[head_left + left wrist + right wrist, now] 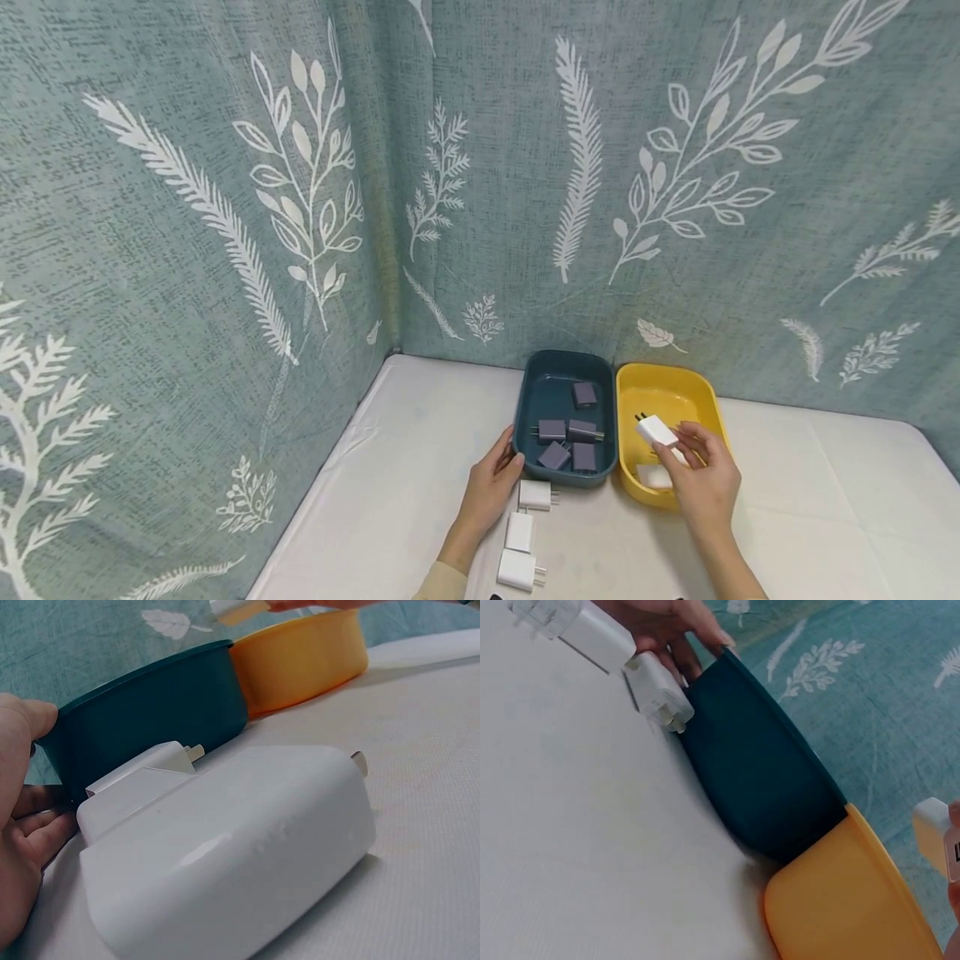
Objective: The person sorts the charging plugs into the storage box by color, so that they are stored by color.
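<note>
My right hand (705, 479) pinches a white charger plug (657, 431) above the yellow bin (712, 400), its prongs pointing away to the upper left. Below that hand, at least one white charger (652, 476) lies in the bin, partly covered by the fingers. My left hand (491, 483) holds the near left corner of the dark blue bin (150, 712), with the thumb at its rim and the fingers against the outer wall. Several dark purple chargers (555, 456) lie inside that bin.
Three white chargers stand on the white tablecloth (592, 550) in front of the blue bin: one close to its wall (535, 495), a middle charger (520, 532) and a nearest charger (516, 570). Behind both bins hangs a green leaf-patterned curtain (502, 208).
</note>
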Motion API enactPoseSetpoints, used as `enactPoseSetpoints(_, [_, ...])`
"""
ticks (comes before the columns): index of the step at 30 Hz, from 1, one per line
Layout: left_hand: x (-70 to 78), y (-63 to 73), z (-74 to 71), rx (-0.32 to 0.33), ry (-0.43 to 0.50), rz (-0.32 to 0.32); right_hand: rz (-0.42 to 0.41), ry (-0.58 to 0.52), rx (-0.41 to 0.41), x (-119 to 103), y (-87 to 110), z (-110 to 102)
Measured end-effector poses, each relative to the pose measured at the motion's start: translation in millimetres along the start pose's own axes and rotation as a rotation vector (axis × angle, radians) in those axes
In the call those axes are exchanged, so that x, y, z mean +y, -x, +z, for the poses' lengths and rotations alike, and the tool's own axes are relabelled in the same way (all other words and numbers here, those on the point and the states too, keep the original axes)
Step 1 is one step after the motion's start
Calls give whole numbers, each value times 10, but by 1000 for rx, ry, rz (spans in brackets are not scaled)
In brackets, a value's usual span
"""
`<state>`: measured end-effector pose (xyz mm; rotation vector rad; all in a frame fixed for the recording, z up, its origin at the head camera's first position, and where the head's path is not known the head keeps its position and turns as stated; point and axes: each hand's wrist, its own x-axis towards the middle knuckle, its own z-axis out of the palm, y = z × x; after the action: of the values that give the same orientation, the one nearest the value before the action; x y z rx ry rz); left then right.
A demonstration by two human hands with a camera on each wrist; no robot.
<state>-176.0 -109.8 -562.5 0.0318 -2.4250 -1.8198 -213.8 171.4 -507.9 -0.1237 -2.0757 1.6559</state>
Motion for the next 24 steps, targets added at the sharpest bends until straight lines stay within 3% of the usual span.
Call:
enactPoseSetpoints(4, [65,12,-2,-3,7,-5,25,23,3,-6,-22,9])
enactPoseSetpoints(11, [352,84,-69,-26,11,-8,43,58,3,-20,-64,26])
enactPoseSetpoints(14, [332,80,-69,-21,16,-12,60,57,8,-35,-83,50])
enactPoseSetpoints(21, [38,2,4,0,30,-5,41,17,-11,4,-122,83])
enactPoseSetpoints(24, [134,25,-25,-8,30,-10,20,-29,-3,25,-121,85])
